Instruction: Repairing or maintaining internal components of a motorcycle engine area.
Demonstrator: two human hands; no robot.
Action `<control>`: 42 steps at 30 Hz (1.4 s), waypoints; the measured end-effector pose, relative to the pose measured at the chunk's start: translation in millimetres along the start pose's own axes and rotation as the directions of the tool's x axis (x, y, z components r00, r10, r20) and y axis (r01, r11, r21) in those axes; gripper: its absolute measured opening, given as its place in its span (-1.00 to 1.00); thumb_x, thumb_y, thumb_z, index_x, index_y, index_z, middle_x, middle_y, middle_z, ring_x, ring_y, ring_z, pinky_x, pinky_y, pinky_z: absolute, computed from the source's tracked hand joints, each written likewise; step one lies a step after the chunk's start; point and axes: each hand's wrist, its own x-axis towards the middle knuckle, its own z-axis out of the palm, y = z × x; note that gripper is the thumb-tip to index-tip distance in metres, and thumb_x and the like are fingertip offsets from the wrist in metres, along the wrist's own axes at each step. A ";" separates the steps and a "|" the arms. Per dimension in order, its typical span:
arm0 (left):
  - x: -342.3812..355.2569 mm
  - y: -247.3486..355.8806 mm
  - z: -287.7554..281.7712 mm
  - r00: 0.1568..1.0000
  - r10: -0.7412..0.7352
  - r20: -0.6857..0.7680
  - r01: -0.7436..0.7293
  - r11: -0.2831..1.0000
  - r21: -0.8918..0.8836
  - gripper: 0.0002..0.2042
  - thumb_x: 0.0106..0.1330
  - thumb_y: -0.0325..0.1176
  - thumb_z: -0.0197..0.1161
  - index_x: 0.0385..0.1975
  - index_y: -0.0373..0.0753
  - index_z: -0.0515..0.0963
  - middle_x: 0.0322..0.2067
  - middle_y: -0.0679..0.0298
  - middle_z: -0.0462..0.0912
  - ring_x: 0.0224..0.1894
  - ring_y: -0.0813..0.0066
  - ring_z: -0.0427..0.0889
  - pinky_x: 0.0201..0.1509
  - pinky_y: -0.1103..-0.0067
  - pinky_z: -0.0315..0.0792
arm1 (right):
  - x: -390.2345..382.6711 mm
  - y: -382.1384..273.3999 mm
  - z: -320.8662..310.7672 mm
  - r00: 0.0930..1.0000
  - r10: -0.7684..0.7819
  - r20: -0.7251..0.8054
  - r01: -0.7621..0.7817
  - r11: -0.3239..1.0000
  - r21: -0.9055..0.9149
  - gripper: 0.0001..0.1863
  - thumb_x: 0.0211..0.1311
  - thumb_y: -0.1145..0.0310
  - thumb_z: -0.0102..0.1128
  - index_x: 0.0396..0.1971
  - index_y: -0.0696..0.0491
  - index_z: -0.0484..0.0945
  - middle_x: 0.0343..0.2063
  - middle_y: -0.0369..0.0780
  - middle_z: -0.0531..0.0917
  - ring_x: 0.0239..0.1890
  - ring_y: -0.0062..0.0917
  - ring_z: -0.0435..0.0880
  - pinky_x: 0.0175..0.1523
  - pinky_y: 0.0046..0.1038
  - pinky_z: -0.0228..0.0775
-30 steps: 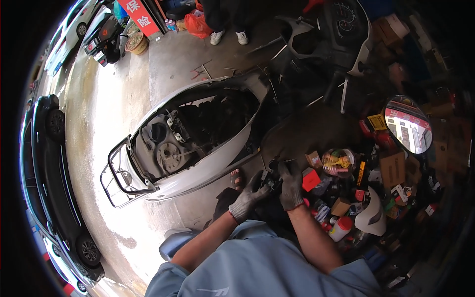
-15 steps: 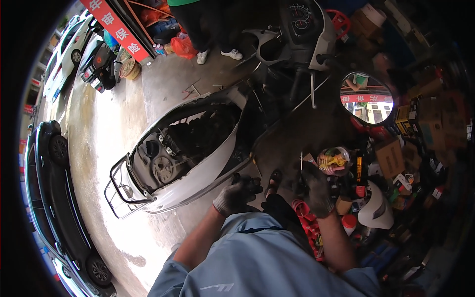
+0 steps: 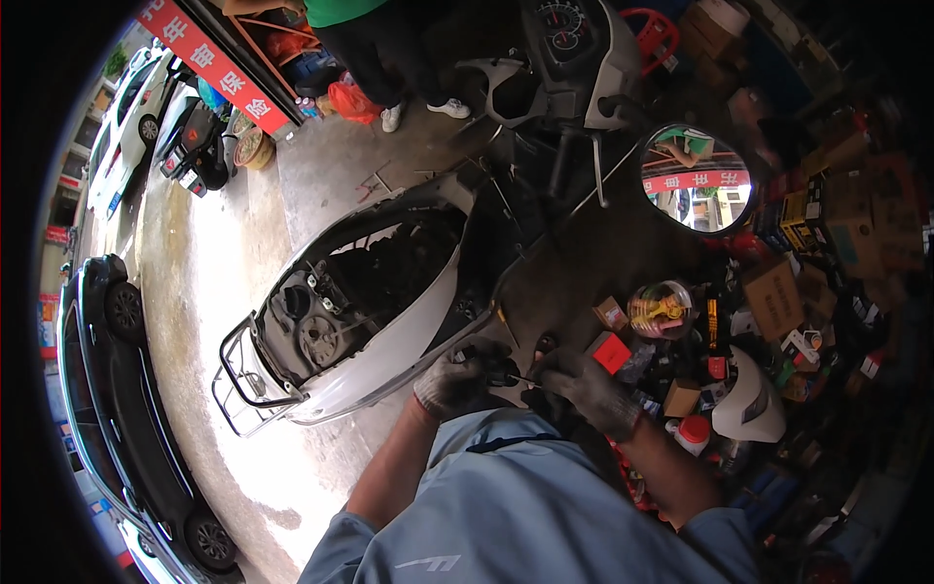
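In my left hand (image 3: 451, 383), in a grey work glove, is a small black part (image 3: 498, 369), its fingers closed round it. My right hand (image 3: 595, 391), gloved alike, grips a thin metal-shafted tool (image 3: 523, 379). The shaft points left and its tip meets the black part or lies very close to it; the glove hides the handle. Both hands are in front of my waist. Just beyond them lies the white scooter body (image 3: 389, 352) with its seat off, so the dark inner bay and a round engine cover (image 3: 317, 337) show.
The scooter's rear rack (image 3: 236, 365) juts out at left, its mirror (image 3: 697, 185) at right. Boxes, a clear tub (image 3: 660, 310), a red box (image 3: 609, 352) and a white panel (image 3: 747, 401) crowd the right. A person (image 3: 375, 49) stands beyond the scooter; parked cars line the left.
My right hand has come left toward my left hand, and the tool has swung from upright to pointing at the black part. The red box, hidden before, now shows. The view has shifted slightly.
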 end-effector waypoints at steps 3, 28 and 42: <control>2.5 2.5 -1.6 1.000 0.012 0.026 -0.013 0.998 0.059 -0.66 0.19 -0.40 0.35 -0.06 -0.27 0.47 0.07 0.09 0.50 0.13 0.11 0.51 0.17 0.24 0.43 | 0.0 -2.2 -4.3 0.999 -0.001 -0.054 -0.004 0.995 -0.101 -0.83 0.29 0.43 0.01 -0.25 0.19 0.53 -0.53 -0.30 0.57 -0.56 -0.70 0.51 -0.45 -0.62 0.32; -4.4 15.7 13.4 0.954 -0.083 -0.288 0.160 0.953 0.256 -0.74 0.29 -0.50 0.18 -0.03 -0.35 0.44 -0.04 0.08 0.56 -0.03 0.30 0.63 -0.10 0.54 0.56 | 1.2 0.3 -2.8 0.918 -0.384 0.105 0.322 0.560 -0.763 -0.73 0.25 0.23 0.17 -0.20 0.12 0.52 -0.38 0.01 0.63 -0.26 -0.17 0.67 -0.18 -0.25 0.48; -1.5 4.7 7.1 0.958 0.034 -0.286 0.113 0.869 0.481 -0.74 0.29 -0.56 0.17 -0.02 -0.39 0.46 -0.06 0.13 0.58 -0.01 0.34 0.61 0.04 0.49 0.53 | 20.5 37.6 -23.1 0.997 0.055 0.054 -0.043 0.980 -0.192 -0.69 0.34 0.18 0.05 -0.32 0.13 0.60 -0.51 -0.24 0.62 -0.43 -0.59 0.60 -0.26 -0.52 0.39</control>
